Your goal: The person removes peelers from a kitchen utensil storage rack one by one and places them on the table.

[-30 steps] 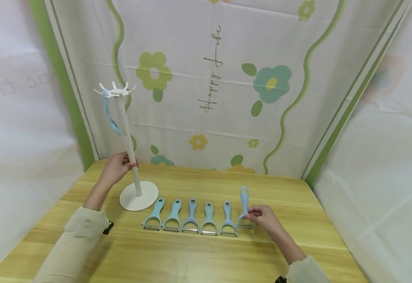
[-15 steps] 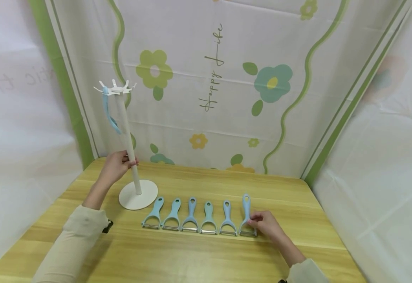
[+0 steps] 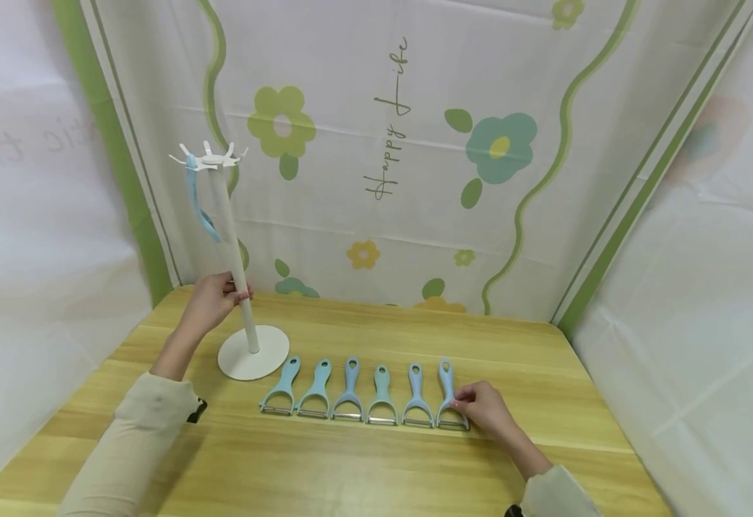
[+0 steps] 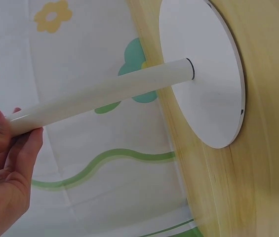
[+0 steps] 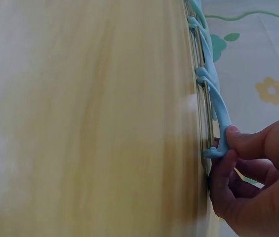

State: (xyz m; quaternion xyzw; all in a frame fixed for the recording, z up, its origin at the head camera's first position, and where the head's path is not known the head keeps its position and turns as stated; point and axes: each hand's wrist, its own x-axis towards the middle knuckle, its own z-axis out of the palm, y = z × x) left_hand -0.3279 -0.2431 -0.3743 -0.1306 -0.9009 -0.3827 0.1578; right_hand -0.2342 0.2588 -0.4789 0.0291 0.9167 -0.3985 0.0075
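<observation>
My left hand [image 3: 210,305] grips the post [image 4: 104,94] of a white stand, whose round base [image 3: 273,352] rests on the table. Hooks [image 3: 211,161] ring the stand's top, and a blue peeler [image 3: 197,197] hangs from one at the left. With thumb and fingers, my right hand [image 3: 487,408] pinches the right side of the rightmost blue peeler [image 3: 446,380], which lies at the end of a row. In the right wrist view, thumb and forefinger meet on that peeler's frame [image 5: 223,140] near the blade end. Several green and blue peelers [image 3: 382,388] make up the row.
The wooden table [image 3: 324,474] runs back to a flowered curtain [image 3: 415,237]. Pale curtain walls stand at the left [image 3: 34,251] and right [image 3: 693,345]. The row begins just right of the stand's base.
The right hand has lowered the blue peeler to the table at the row's right end, and its handle has tipped slightly left. My left hand keeps its hold on the post.
</observation>
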